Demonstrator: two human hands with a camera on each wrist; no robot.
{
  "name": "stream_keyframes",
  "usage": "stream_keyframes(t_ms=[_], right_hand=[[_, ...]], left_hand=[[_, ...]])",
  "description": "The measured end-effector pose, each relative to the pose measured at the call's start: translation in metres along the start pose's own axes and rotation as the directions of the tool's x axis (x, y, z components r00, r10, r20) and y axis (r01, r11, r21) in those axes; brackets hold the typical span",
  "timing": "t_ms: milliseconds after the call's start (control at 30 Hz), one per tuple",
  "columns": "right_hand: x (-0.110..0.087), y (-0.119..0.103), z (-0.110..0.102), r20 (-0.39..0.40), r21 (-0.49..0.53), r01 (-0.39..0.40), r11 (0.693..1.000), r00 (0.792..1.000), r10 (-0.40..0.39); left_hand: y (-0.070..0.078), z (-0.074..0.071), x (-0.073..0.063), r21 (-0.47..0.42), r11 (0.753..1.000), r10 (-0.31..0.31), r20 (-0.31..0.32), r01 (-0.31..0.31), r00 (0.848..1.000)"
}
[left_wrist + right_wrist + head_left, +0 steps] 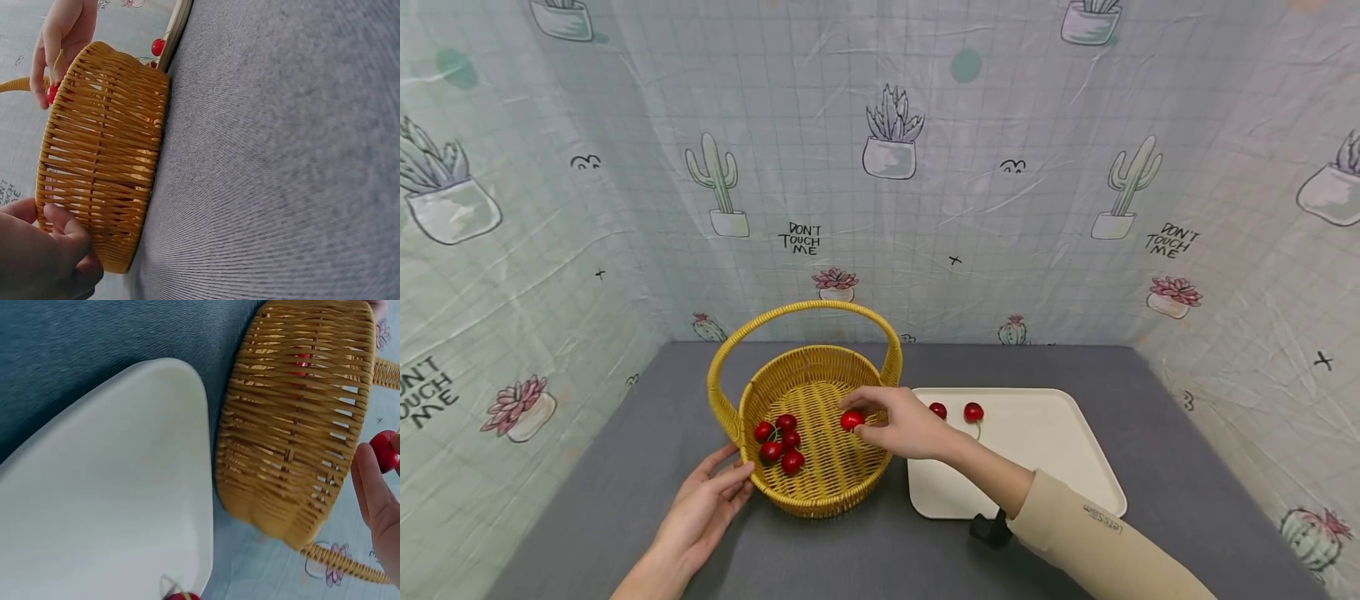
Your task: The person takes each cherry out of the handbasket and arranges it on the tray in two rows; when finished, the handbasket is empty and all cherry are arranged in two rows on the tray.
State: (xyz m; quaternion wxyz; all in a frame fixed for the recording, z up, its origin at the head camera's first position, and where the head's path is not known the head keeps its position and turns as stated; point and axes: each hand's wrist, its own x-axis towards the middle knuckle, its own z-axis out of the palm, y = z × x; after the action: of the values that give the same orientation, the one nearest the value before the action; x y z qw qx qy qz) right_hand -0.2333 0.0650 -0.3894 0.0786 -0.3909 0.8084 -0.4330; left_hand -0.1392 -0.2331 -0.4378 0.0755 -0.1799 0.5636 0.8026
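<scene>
A yellow woven basket (820,503) with a tall arched handle stands left of centre, several red cherries (791,462) gathered inside at its left. My left hand (703,508) holds the basket's left side, thumb near the rim; the left wrist view shows its fingers bent against the woven wall. Over the basket's right part, my right hand (898,423) pinches a single red cherry (851,420) between thumb and fingers. That cherry (52,94) has its stem upward in the left wrist view, just above the rim. In the right wrist view, the right hand (382,512) is partly cut off.
To the basket's right lies a cream rectangular tray (1037,467) with two cherries near its back left, one (973,412) with a visible stem and another (937,410) partly behind the right hand. A grey cloth (625,483) covers the table; a printed curtain (970,283) encloses it.
</scene>
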Motion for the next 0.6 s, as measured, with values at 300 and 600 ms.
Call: stream_keyframes(t_ms=[300,600], right_hand=[[-0.017,0.010,-0.015,-0.033,0.045,-0.053,0.998,0.998,0.054],[-0.032,0.021,-0.028,-0.068,0.098,-0.092,0.991,0.993,0.099]], left_hand=[[0.000,-0.001,0.002,0.005,1.000,-0.006,-0.004,0.006,1.000],[0.001,0.000,0.002,0.002,1.000,-0.006,-0.004,0.006,1.000]])
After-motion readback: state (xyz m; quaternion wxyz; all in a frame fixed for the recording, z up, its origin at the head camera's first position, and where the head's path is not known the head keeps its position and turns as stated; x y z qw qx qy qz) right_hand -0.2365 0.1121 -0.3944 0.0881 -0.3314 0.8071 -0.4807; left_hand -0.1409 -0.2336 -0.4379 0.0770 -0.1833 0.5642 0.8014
